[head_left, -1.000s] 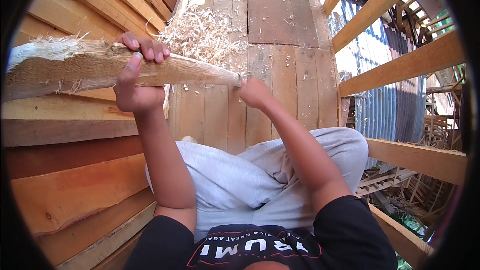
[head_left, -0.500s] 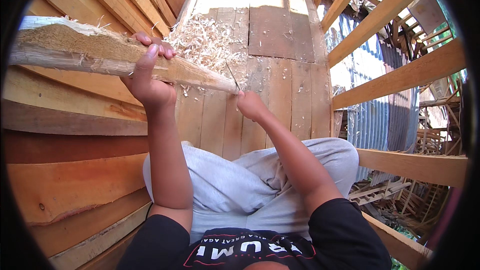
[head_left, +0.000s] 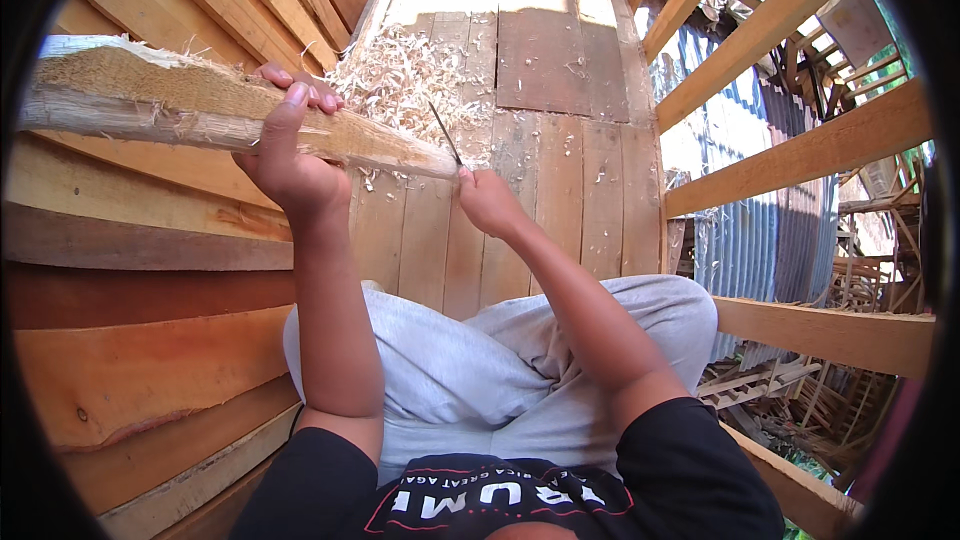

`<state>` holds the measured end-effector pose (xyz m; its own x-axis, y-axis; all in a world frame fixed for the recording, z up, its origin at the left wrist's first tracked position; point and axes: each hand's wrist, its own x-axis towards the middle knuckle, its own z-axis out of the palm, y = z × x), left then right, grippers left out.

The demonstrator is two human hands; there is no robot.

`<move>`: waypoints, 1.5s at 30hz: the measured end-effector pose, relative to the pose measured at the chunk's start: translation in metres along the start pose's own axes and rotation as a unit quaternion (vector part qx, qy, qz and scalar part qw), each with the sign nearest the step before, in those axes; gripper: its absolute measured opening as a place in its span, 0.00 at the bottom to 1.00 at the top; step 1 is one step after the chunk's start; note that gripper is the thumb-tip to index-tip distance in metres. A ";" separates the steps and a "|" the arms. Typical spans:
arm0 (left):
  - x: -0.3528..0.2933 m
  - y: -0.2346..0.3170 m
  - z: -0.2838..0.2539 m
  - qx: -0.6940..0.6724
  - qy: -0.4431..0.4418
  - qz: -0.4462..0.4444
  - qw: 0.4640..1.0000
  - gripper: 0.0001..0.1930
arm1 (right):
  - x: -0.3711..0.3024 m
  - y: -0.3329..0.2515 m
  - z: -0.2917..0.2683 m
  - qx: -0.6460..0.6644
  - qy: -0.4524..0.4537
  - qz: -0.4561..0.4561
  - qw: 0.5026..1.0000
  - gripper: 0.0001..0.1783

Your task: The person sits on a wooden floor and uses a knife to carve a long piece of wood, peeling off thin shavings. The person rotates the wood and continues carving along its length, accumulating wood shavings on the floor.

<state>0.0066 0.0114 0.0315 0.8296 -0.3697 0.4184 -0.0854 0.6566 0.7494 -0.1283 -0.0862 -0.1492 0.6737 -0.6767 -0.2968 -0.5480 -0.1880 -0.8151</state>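
Observation:
A long, rough piece of wood (head_left: 150,90) reaches in from the left and tapers toward its pale, shaved end. My left hand (head_left: 292,145) is wrapped around its middle, thumb over the top and fingertips showing at the far side. At the tapered end, my right hand (head_left: 485,202) is closed on a knife, its handle hidden in the fist. The thin dark knife blade (head_left: 445,135) points away and to the left, and its base is against or very close to the wood's tip.
Curled wood shavings (head_left: 400,80) lie heaped on the plank floor (head_left: 560,190) beyond the wood. Stacked boards (head_left: 150,370) line the left side. A wooden railing (head_left: 800,145) runs along the right, with corrugated metal sheets (head_left: 740,220) beyond it. My crossed legs (head_left: 480,370) are close below.
My right hand and the knife have shifted slightly left and away from me along the tip. My left hand and the wood have moved only a little to the left.

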 end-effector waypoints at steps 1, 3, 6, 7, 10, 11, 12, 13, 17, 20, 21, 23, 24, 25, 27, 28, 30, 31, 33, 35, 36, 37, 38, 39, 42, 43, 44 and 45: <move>0.000 0.001 -0.002 -0.001 0.000 0.001 1.000 0.10 | 0.000 -0.001 -0.001 0.002 -0.014 -0.002 1.000 0.27; -0.002 0.001 -0.004 -0.004 0.001 -0.002 1.000 0.10 | -0.009 -0.011 0.002 -0.023 0.010 -0.002 1.000 0.26; -0.004 0.002 -0.008 -0.002 -0.009 0.000 1.000 0.10 | -0.033 -0.062 -0.007 -0.028 0.014 -0.048 0.998 0.27; -0.008 0.003 -0.006 -0.001 -0.013 -0.003 1.000 0.10 | -0.042 -0.070 -0.011 -0.026 0.010 -0.066 0.997 0.27; -0.007 0.001 0.001 0.009 0.010 0.000 1.000 0.10 | -0.018 -0.022 0.000 -0.017 0.039 -0.066 0.997 0.24; -0.002 0.000 0.000 0.002 0.009 -0.002 1.000 0.10 | -0.011 -0.020 0.003 -0.017 0.048 -0.075 0.996 0.24; -0.001 0.001 -0.005 -0.001 0.011 -0.007 1.000 0.09 | -0.011 -0.020 0.005 -0.017 0.052 -0.081 0.995 0.24; 0.001 0.002 -0.007 -0.005 0.013 -0.012 1.000 0.09 | -0.011 -0.021 0.007 -0.017 0.058 -0.086 0.994 0.24; -0.001 0.003 -0.009 -0.022 0.030 0.007 0.999 0.09 | -0.032 -0.049 0.001 -0.052 0.035 -0.071 0.995 0.24; -0.004 0.005 -0.007 -0.010 0.011 0.014 1.000 0.09 | -0.046 -0.070 -0.009 -0.053 0.007 -0.075 0.996 0.24; -0.008 0.004 -0.001 -0.008 0.011 0.009 1.000 0.09 | -0.032 -0.047 -0.006 -0.049 0.021 -0.061 0.997 0.24; -0.008 0.002 0.007 -0.006 0.019 0.015 1.000 0.10 | -0.009 0.001 0.002 -0.045 0.032 -0.029 0.998 0.24; -0.006 -0.001 0.010 -0.020 0.008 0.010 1.000 0.10 | 0.004 0.030 0.004 -0.042 0.031 -0.006 0.999 0.25; -0.005 -0.001 0.008 -0.025 0.004 0.007 1.000 0.10 | 0.006 0.034 0.006 -0.038 0.020 0.016 0.999 0.26; -0.006 0.002 0.006 -0.011 0.002 0.014 1.000 0.10 | 0.005 0.026 0.009 -0.061 -0.013 0.005 0.998 0.24; -0.007 0.002 0.004 -0.005 0.003 0.019 1.000 0.10 | 0.000 0.013 0.006 -0.075 -0.030 -0.002 0.997 0.24; -0.004 0.002 -0.004 -0.012 0.003 0.023 1.000 0.10 | -0.027 -0.040 0.003 -0.054 0.002 -0.055 0.997 0.24; -0.005 0.001 -0.008 -0.014 0.003 0.019 1.000 0.10 | -0.041 -0.063 -0.001 -0.042 0.016 -0.076 0.996 0.24; -0.005 0.000 -0.005 0.009 0.013 0.000 1.000 0.10 | -0.039 -0.058 -0.004 -0.021 0.013 -0.076 0.997 0.24; -0.004 0.003 -0.004 0.013 0.023 -0.010 1.000 0.10 | -0.016 -0.012 0.005 -0.028 0.040 -0.051 0.997 0.24; -0.001 0.003 -0.009 0.009 0.031 -0.011 0.999 0.10 | -0.014 -0.010 0.007 -0.020 0.024 -0.049 0.998 0.24; 0.002 0.003 -0.013 0.004 0.039 -0.012 0.999 0.10 | -0.011 -0.008 0.008 -0.021 0.027 -0.046 0.998 0.24; 0.004 0.003 -0.015 0.005 0.050 -0.017 0.999 0.10 | -0.009 -0.007 0.009 -0.022 0.030 -0.043 0.998 0.24; 0.004 0.003 -0.015 0.009 0.047 -0.016 0.999 0.10 | -0.009 -0.010 0.009 -0.023 0.030 -0.041 0.998 0.23; 0.003 0.003 -0.012 0.002 0.032 -0.009 0.999 0.09 | -0.019 -0.023 0.006 -0.057 0.014 -0.019 0.998 0.23; 0.002 0.005 -0.015 -0.008 0.027 -0.001 1.000 0.09 | -0.026 -0.041 0.002 -0.058 0.006 -0.038 0.998 0.23; 0.000 0.005 -0.018 -0.017 0.024 0.004 1.000 0.09 | -0.038 -0.064 -0.004 -0.060 -0.004 -0.055 0.997 0.23; -0.001 0.003 -0.016 -0.015 0.029 0.007 0.999 0.09 | -0.045 -0.073 -0.008 -0.063 -0.013 -0.067 0.996 0.23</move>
<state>0.0137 0.0243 0.0252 0.8586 -0.3220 0.3988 -0.0824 0.6812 0.7274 -0.1222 -0.0475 -0.0723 0.7570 -0.6211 -0.2031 -0.5083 -0.3643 -0.7804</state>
